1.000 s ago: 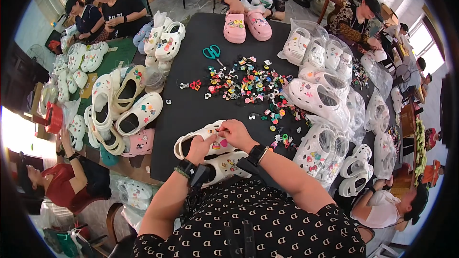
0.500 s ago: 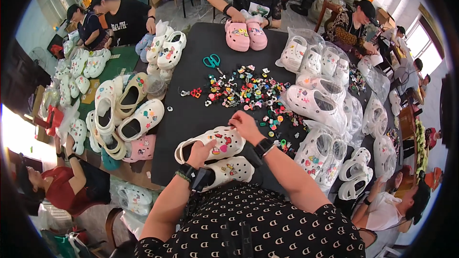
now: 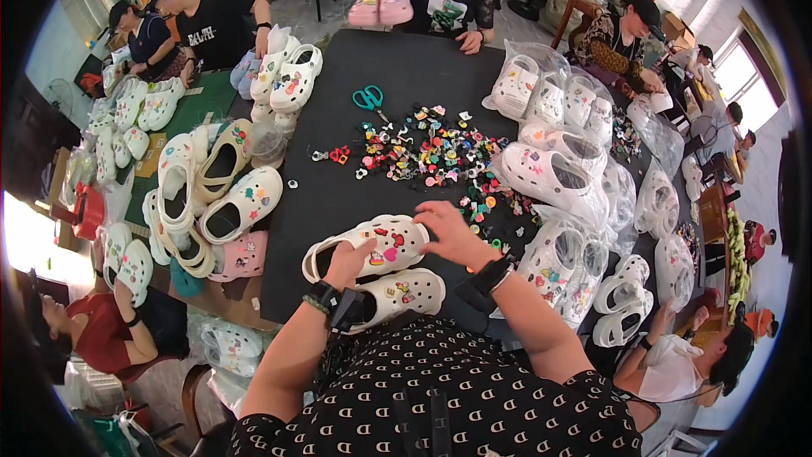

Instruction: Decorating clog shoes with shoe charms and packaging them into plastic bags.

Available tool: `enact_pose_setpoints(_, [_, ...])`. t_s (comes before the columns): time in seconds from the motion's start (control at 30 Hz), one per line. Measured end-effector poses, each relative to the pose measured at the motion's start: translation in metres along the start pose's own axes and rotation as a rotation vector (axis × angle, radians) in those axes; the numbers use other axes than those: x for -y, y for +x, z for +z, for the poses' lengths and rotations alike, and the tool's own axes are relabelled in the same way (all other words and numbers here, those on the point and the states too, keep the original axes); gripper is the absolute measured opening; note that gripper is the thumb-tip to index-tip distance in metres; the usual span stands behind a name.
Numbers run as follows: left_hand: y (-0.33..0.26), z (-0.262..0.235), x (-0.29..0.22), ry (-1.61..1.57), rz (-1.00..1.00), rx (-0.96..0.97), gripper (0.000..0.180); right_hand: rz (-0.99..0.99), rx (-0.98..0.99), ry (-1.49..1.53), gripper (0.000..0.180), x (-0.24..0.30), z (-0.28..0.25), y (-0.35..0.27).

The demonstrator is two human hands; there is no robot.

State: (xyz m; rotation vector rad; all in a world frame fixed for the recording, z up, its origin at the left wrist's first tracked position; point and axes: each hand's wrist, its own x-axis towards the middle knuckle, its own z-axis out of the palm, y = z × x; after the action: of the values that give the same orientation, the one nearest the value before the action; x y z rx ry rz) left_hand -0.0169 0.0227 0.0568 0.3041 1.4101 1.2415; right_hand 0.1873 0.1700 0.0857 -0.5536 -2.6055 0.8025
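A white clog (image 3: 372, 247) with red, pink and yellow charms on its upper lies in front of me, toe to the right. My left hand (image 3: 348, 263) is closed on its near side, thumb on the upper. At the toe, my right hand (image 3: 458, 237) has its thumb and fingers apart, the fingertips close to or touching the toe's edge. I see nothing held between them. Nearer to my body sits a second white clog (image 3: 413, 293) with several charms, partly hidden by my left wrist. Beyond the clogs spreads a pile of small colourful shoe charms (image 3: 436, 148).
Teal-handled scissors (image 3: 369, 100) lie beyond the charms on the black table (image 3: 338, 59). Bagged white clogs (image 3: 554, 178) line the right side; loose clogs (image 3: 245, 203) are heaped at left. Across from me, a person holds pink clogs (image 3: 381, 4). Other people sit around.
My right hand's fingers have spread from a pinch at the clog's toe. The person opposite has moved the pink clogs left and away. A person at left now holds white clogs.
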Motion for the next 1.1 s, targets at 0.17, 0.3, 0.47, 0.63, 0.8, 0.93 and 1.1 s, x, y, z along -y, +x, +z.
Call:
enact_pose_setpoints(0.17, [0.013, -0.008, 0.015, 0.075, 0.024, -0.013, 0.030, -0.012, 0.119, 0.046, 0.056, 0.007, 0.037, 0.022])
enact_pose_setpoints(0.3, [0.017, -0.013, 0.021, 0.211, 0.048, -0.100, 0.030, 0.128, 0.281, 0.109, 0.048, 0.004, 0.040, 0.040])
enact_pose_setpoints(0.47, [0.001, -0.001, 0.001, 0.187, 0.034, -0.094, 0.033, 0.146, 0.227, 0.174, 0.037, -0.002, 0.043, 0.042])
enact_pose_setpoints(0.63, [-0.007, 0.009, -0.014, 0.237, -0.024, -0.097, 0.034, 0.103, 0.101, 0.254, 0.022, -0.005, 0.042, 0.042])
enact_pose_setpoints(0.8, [0.008, -0.005, 0.006, 0.224, -0.005, -0.122, 0.035, -0.060, -0.042, 0.246, 0.014, -0.002, 0.055, 0.029])
enact_pose_setpoints(0.93, [0.008, -0.005, 0.007, 0.188, 0.006, -0.086, 0.034, -0.171, -0.155, 0.171, 0.012, 0.000, 0.063, 0.020])
enact_pose_setpoints(1.1, [0.002, 0.001, 0.000, 0.071, 0.048, -0.017, 0.030, -0.100, -0.232, 0.164, 0.009, 0.001, 0.072, 0.017])
